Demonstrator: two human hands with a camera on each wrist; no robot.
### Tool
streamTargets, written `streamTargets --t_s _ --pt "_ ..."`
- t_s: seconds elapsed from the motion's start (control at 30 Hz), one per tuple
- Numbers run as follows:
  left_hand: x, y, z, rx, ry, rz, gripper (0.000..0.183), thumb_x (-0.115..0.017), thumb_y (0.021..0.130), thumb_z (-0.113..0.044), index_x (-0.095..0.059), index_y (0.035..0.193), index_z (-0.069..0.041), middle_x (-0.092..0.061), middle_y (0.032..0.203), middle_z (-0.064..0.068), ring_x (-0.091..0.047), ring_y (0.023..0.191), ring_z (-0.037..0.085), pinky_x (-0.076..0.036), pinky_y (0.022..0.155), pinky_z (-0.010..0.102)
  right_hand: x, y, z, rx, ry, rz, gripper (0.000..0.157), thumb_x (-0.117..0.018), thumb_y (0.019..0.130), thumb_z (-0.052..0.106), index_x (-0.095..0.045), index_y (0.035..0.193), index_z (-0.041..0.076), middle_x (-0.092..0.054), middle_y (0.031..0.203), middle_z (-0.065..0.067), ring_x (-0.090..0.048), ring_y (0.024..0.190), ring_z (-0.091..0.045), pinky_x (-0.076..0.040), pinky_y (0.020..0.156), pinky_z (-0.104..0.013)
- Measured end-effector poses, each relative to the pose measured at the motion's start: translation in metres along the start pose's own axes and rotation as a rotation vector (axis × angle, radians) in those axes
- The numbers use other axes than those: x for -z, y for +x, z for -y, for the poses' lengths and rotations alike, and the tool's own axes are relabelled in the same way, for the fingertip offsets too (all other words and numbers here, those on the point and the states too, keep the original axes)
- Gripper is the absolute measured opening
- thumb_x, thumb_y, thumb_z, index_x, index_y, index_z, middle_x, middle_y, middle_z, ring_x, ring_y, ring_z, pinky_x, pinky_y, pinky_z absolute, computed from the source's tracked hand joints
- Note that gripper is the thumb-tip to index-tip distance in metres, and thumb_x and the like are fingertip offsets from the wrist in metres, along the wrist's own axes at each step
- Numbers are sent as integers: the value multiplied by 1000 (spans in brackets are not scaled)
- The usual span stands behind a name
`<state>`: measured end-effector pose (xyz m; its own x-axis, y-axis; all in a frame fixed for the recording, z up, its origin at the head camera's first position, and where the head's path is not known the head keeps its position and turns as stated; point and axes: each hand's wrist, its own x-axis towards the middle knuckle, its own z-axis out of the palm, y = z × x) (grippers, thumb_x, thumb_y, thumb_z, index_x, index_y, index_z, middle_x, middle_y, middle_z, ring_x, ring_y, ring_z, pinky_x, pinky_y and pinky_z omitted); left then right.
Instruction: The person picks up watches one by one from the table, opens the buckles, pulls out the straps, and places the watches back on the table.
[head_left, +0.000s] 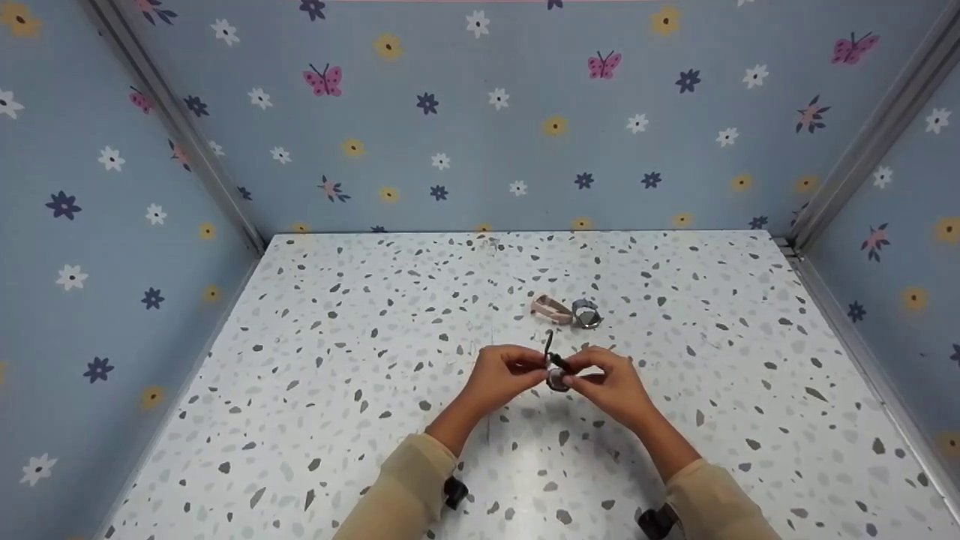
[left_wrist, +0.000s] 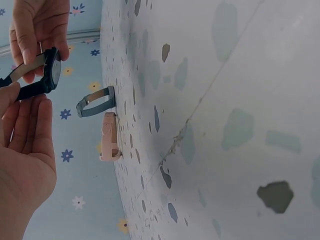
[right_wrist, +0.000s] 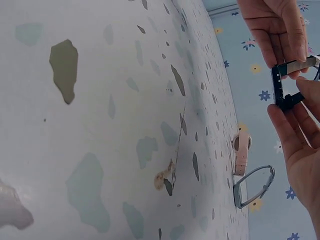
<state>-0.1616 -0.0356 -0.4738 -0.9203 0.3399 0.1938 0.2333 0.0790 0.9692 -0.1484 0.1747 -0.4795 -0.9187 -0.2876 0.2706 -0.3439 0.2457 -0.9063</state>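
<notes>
A wristwatch (head_left: 557, 380) with a dark case and dark strap, tan on the strap's inner side, is held between both hands above the table. My left hand (head_left: 504, 377) pinches one side of it with thumb and fingers. From the other side, my right hand (head_left: 613, 384) pinches it as well. The left wrist view shows the watch (left_wrist: 52, 70) edge-on, its strap curving away from the case. In the right wrist view, fingers of both hands meet around the case (right_wrist: 278, 86) and strap.
Beyond the hands, a pink-strapped watch (head_left: 551, 309) and a grey-blue watch (head_left: 587, 315) lie side by side on the speckled white table (head_left: 360, 315). Flower-patterned blue panels (head_left: 480, 127) enclose the table at the back and both sides.
</notes>
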Motion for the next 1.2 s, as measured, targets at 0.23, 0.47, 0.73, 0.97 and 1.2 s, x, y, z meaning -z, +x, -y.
streamTargets --t_s 0.23,0.47,0.73,0.97,1.2 --pt "0 -1 -2 12 24 7 17 -73 83 6 -71 99 11 -71 96 23 -70 88 32 -58 73 25 -1 1 0 -27 17 -19 17 -72 83 -8 -70 100 -8 -67 99 -17 -66 93 -26 -59 77 -31" --pt "0 -2 -1 17 28 14 17 -73 83 6 -71 99 12 -71 95 22 -70 89 33 -58 73 25 -1 0 2 -51 -7 -28 16 -73 84 -6 -71 99 -4 -68 98 -13 -66 92 -25 -59 77 -30" --pt "1 -3 -2 14 59 18 15 -73 83 4 -73 98 7 -72 96 19 -70 90 33 -58 73 26 0 0 1 -27 20 -15 17 -72 85 -6 -70 101 -5 -67 100 -17 -65 96 -24 -59 78 -30" --pt "0 -4 -3 -1 84 16 14 -74 83 2 -74 98 4 -72 94 18 -71 88 31 -58 73 25 0 0 3 -17 33 -38 18 -71 84 -8 -70 101 -4 -68 99 -15 -65 94 -20 -59 78 -31" --pt "0 -3 -2 -17 85 17 15 -74 83 4 -74 98 6 -72 94 18 -71 87 30 -58 74 26 0 0 3 -26 30 -51 18 -71 84 -8 -70 101 -5 -69 98 -16 -66 94 -23 -58 78 -30"
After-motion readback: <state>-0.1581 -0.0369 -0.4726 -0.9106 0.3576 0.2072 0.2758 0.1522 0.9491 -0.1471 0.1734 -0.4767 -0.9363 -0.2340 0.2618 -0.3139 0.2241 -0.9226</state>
